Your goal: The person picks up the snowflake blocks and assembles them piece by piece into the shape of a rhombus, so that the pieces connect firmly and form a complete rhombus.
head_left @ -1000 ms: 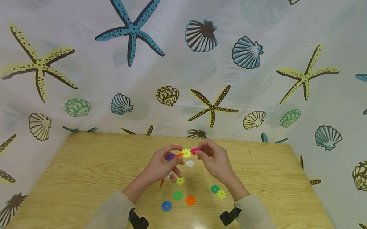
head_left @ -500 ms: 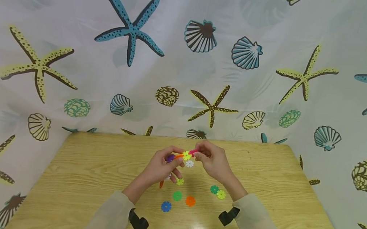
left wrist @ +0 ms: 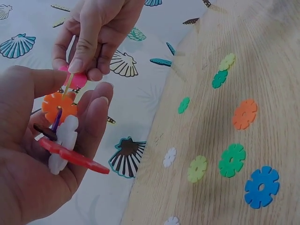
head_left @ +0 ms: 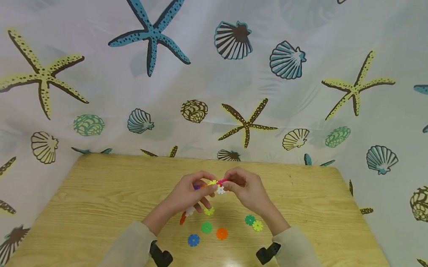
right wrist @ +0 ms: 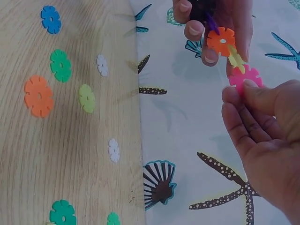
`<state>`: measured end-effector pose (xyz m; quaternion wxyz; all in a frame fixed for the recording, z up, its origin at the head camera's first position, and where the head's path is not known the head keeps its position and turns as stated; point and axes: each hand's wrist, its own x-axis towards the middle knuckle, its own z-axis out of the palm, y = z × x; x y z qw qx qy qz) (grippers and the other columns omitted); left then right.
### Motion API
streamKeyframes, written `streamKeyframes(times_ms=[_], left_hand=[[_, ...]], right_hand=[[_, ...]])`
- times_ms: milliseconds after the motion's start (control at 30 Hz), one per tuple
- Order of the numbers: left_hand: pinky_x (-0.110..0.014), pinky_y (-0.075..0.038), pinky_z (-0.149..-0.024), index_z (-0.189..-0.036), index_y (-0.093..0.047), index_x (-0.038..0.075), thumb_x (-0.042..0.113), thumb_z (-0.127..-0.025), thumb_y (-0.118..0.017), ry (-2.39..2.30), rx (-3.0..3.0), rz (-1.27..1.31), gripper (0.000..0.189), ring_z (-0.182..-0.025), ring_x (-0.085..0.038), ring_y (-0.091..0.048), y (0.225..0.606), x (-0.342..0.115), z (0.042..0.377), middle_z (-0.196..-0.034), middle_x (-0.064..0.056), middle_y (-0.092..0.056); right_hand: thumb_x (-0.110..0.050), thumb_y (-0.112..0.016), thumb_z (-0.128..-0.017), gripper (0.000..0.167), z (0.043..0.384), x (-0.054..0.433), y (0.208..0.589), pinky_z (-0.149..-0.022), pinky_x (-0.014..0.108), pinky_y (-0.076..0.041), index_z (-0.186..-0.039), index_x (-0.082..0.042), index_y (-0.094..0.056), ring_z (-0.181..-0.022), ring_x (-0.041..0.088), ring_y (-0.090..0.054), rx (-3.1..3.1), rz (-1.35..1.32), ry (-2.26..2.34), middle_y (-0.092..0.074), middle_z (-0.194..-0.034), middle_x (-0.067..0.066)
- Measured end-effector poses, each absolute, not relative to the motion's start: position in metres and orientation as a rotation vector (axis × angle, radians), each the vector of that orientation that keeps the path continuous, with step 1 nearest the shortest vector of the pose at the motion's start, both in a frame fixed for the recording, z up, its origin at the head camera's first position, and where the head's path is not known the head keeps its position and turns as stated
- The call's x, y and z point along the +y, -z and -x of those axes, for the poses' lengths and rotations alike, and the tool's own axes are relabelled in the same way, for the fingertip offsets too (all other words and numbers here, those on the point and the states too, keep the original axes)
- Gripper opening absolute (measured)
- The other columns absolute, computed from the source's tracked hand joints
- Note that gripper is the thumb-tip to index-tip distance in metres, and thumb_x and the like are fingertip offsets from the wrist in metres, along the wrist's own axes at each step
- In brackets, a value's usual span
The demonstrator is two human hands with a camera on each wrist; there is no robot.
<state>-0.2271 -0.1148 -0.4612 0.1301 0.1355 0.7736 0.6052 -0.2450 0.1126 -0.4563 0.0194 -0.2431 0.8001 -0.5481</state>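
My left hand (head_left: 189, 193) holds a chain of joined notched plastic discs above the table, with fingers curved around it. In the left wrist view the chain shows a red disc (left wrist: 77, 158), a white disc (left wrist: 68, 133), a dark one, a purple disc (left wrist: 56, 120) and an orange disc (left wrist: 59, 107). Beyond the orange, a yellow disc (right wrist: 236, 59) stands nearly edge-on in the right wrist view. Between thumb and fingers, my right hand (head_left: 246, 190) pinches a pink disc (right wrist: 245, 78) that meets the yellow one; how deep their slots engage cannot be told.
On the wooden table (head_left: 115, 209) lie loose discs: blue (head_left: 193, 240), green (head_left: 206, 227), orange (head_left: 222, 233), yellow-green (head_left: 209, 210) and white (head_left: 221, 190). Further right, a teal disc (head_left: 250, 220) touches or adjoins a yellow disc (head_left: 257, 226). A shell-patterned cloth (head_left: 218, 79) hangs behind.
My right hand has shifted a little left and down, bringing the pink disc closer over the yellow one. The chain has tilted in my left hand, its red end moving slightly left and down.
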Motion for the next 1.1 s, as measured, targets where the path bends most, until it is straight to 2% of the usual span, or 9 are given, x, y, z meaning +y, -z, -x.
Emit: streamKeyframes(times_ms=[133, 300, 500, 633, 767, 867, 967, 1100], left_hand=[[-0.037, -0.065, -0.057, -0.136, -0.064, 0.008, 0.028, -0.105, -0.068, -1.732, 2.278, -0.413, 0.037, -0.068, -0.022, -0.078, 0.461, -0.115, 0.227, -0.094, -0.012, -0.075], [-0.044, -0.066, -0.06, -0.134, -0.065, 0.006, 0.026, -0.104, -0.069, -1.761, 2.275, -0.355, 0.036, -0.067, -0.025, -0.078, 0.464, -0.117, 0.229, -0.091, -0.011, -0.077], [-0.039, -0.065, -0.057, -0.134, -0.064, 0.004, 0.024, -0.104, -0.07, -1.79, 2.283, -0.315, 0.036, -0.066, -0.024, -0.077, 0.465, -0.12, 0.229, -0.09, -0.01, -0.078], [-0.04, -0.065, -0.057, -0.134, -0.064, 0.005, 0.024, -0.104, -0.069, -1.804, 2.27, -0.309, 0.036, -0.068, -0.028, -0.078, 0.465, -0.121, 0.228, -0.09, -0.009, -0.077], [-0.041, -0.065, -0.058, -0.134, -0.063, 0.005, 0.023, -0.104, -0.069, -1.806, 2.267, -0.307, 0.035, -0.065, -0.023, -0.077, 0.465, -0.121, 0.228, -0.091, -0.009, -0.077], [-0.043, -0.065, -0.059, -0.134, -0.063, 0.005, 0.023, -0.104, -0.069, -1.803, 2.275, -0.306, 0.036, -0.064, -0.02, -0.076, 0.465, -0.121, 0.228, -0.091, -0.009, -0.077], [-0.043, -0.065, -0.059, -0.134, -0.064, 0.005, 0.022, -0.104, -0.069, -1.804, 2.28, -0.308, 0.035, -0.066, -0.025, -0.077, 0.466, -0.122, 0.228, -0.091, -0.009, -0.076], [-0.036, -0.063, -0.055, -0.135, -0.063, 0.004, 0.022, -0.104, -0.069, -1.8, 2.287, -0.334, 0.036, -0.07, -0.036, -0.078, 0.466, -0.123, 0.228, -0.091, -0.01, -0.076]], right_hand=[[-0.01, -0.07, -0.101, 0.008, 0.246, 0.112, 0.458, -0.083, 0.033, -0.063, -0.109, -0.011, -0.072, -0.092, 0.021, -0.075, 2.485, 0.772, 1.666, -0.076, -0.102, 0.009], [-0.01, -0.071, -0.101, 0.012, 0.253, 0.12, 0.467, -0.082, 0.027, -0.062, -0.113, -0.009, -0.073, -0.093, 0.019, -0.074, 2.536, 0.684, 1.637, -0.076, -0.106, 0.01], [-0.009, -0.071, -0.101, 0.016, 0.266, 0.136, 0.489, -0.079, 0.027, -0.059, -0.116, -0.005, -0.073, -0.092, 0.022, -0.071, 2.674, 0.511, 1.556, -0.074, -0.109, 0.013], [-0.009, -0.07, -0.102, 0.018, 0.274, 0.146, 0.507, -0.081, 0.033, -0.059, -0.119, -0.003, -0.073, -0.095, 0.027, -0.069, 2.785, 0.403, 1.446, -0.073, -0.112, 0.015], [-0.008, -0.068, -0.102, 0.023, 0.278, 0.156, 0.522, -0.085, 0.043, -0.06, -0.123, 0.001, -0.071, -0.099, 0.031, -0.067, 2.809, 0.324, 1.384, -0.069, -0.118, 0.02], [-0.007, -0.066, -0.103, 0.027, 0.281, 0.161, 0.533, -0.081, 0.043, -0.06, -0.127, 0.004, -0.068, -0.1, 0.033, -0.066, 2.792, 0.287, 1.369, -0.064, -0.122, 0.025], [-0.007, -0.066, -0.102, 0.031, 0.284, 0.164, 0.543, -0.079, 0.042, -0.06, -0.13, 0.006, -0.067, -0.099, 0.034, -0.065, 2.796, 0.252, 1.333, -0.062, -0.12, 0.026], [-0.007, -0.068, -0.099, 0.036, 0.287, 0.166, 0.554, -0.083, 0.045, -0.057, -0.132, 0.008, -0.066, -0.096, 0.031, -0.062, 2.844, 0.228, 1.255, -0.063, -0.113, 0.025]])
